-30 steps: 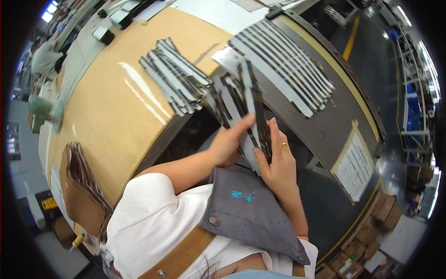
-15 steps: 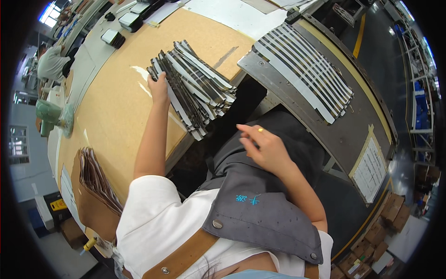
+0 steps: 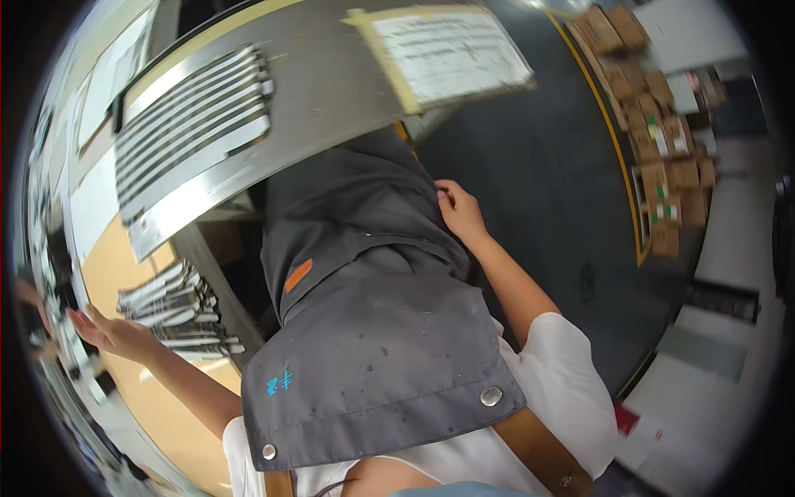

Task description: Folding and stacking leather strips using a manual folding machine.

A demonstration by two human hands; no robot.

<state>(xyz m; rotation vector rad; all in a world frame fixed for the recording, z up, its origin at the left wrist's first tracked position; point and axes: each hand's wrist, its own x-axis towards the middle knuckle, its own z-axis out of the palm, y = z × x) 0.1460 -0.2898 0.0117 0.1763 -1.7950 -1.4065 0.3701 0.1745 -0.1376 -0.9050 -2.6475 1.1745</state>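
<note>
My left hand (image 3: 106,333) is open beside a loose pile of pale, dark-edged strips (image 3: 174,302) on the tan work board (image 3: 166,414); nothing shows in its spread fingers. My right hand (image 3: 455,203) rests against the side of my grey apron (image 3: 356,199), fingers curled, their tips and anything in them hidden. Above the pile, a row of similar strips (image 3: 195,124) lies evenly spaced on a metal plate (image 3: 323,91).
A taped paper sheet (image 3: 443,58) sits at the plate's right end. Beyond it, cardboard boxes (image 3: 671,174) stand along a yellow floor line (image 3: 621,166). Blurred bench items fill the left rim.
The view has turned right, toward the aisle. My left hand has left the strip pile and spread open. My right hand has moved to the side of my apron and curled.
</note>
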